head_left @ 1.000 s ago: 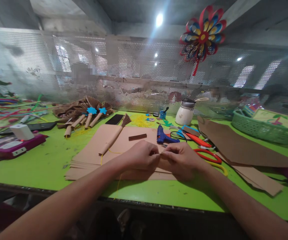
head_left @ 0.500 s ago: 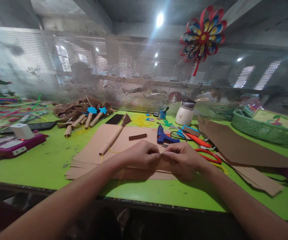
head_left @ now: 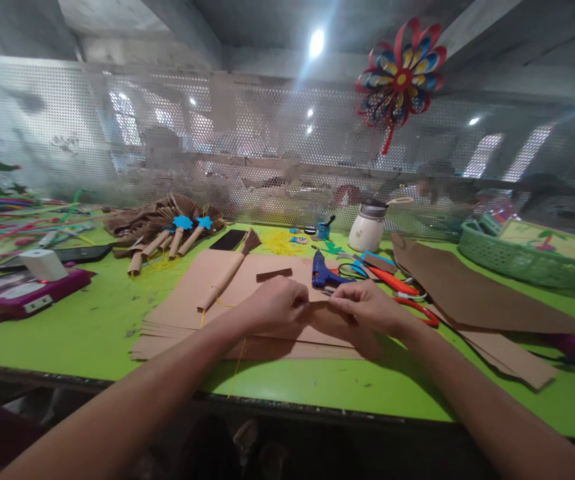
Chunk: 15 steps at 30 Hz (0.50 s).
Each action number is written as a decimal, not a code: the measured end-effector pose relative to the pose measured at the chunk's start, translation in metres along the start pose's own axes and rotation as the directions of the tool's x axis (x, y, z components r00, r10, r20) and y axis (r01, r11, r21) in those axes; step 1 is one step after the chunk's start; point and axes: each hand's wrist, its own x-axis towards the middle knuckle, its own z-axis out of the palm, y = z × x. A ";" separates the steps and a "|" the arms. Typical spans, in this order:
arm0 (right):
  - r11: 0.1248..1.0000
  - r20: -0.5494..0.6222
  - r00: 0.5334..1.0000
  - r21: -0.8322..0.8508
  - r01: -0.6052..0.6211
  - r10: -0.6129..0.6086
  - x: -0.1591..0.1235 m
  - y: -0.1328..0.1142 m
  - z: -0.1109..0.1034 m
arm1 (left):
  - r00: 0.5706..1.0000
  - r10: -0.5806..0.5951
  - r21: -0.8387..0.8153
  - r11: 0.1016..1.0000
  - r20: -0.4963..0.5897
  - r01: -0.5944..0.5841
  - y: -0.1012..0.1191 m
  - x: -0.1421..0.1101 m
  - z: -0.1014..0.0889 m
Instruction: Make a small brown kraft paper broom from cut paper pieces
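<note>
Between my two hands a piece of brown paper is held by its top edge, above a stack of brown paper sheets. My left hand pinches its left end, the fingers closed. My right hand pinches the edge farther right with thumb and fingertips. Just beyond the hands lie a small pleated brown strip and a blue glue gun. A rolled paper piece with a fringed top rests on the stack's left side, a yellow string trailing from it.
Scissors with red handles lie right of my right hand, near dark brown sheets. A white jar and green basket stand behind. Finished fan-like paper bundles, a phone and a purple power strip lie left.
My hands have moved apart along the paper's edge, the right one shifting slightly right, and more of the paper shows between them. The view has shifted slightly.
</note>
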 end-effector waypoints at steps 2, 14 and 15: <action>1.000 -0.004 1.000 0.020 0.016 -0.016 0.001 0.002 0.002 | 0.999 0.023 0.023 0.999 -0.039 -0.022 0.001 0.000 -0.001; 0.990 0.029 0.999 0.130 -0.046 0.043 0.000 0.002 -0.004 | 0.976 0.058 -0.438 0.898 0.209 0.041 -0.012 0.003 -0.005; 0.989 0.023 0.998 0.139 -0.059 0.057 -0.001 0.001 -0.004 | 0.978 0.041 -0.426 0.903 0.203 0.050 -0.012 0.003 -0.005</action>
